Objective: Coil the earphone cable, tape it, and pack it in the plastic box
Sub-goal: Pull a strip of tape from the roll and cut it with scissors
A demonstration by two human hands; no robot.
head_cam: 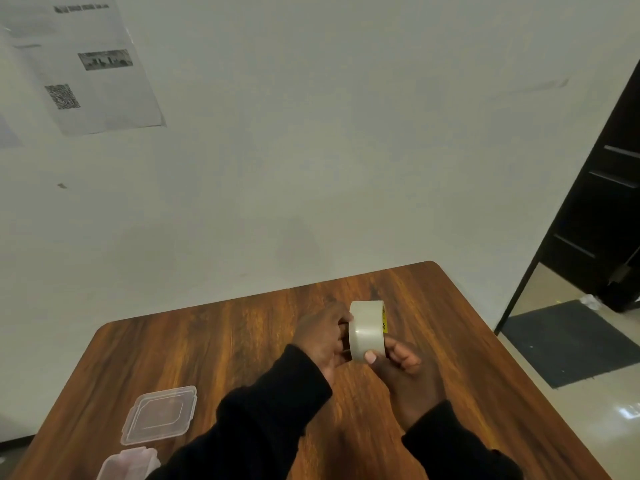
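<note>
A roll of clear tape (366,330) with a yellow label on its core is held upright above the wooden table (214,344). My right hand (405,372) grips it from below, thumb pressed on the outer face. My left hand (322,337) touches the roll's left side, fingers at its edge. A clear plastic lid (160,414) lies flat at the table's front left. Just below it, the clear plastic box (126,464) shows partly at the frame's bottom edge. No earphone cable is visible; a thin dark bit shows between my left fingers, but I cannot tell what it is.
The table stands against a white wall with a printed sheet (79,60) stuck to it. To the right are a dark doorway, a dark cabinet (602,216) and a grey floor mat (568,341).
</note>
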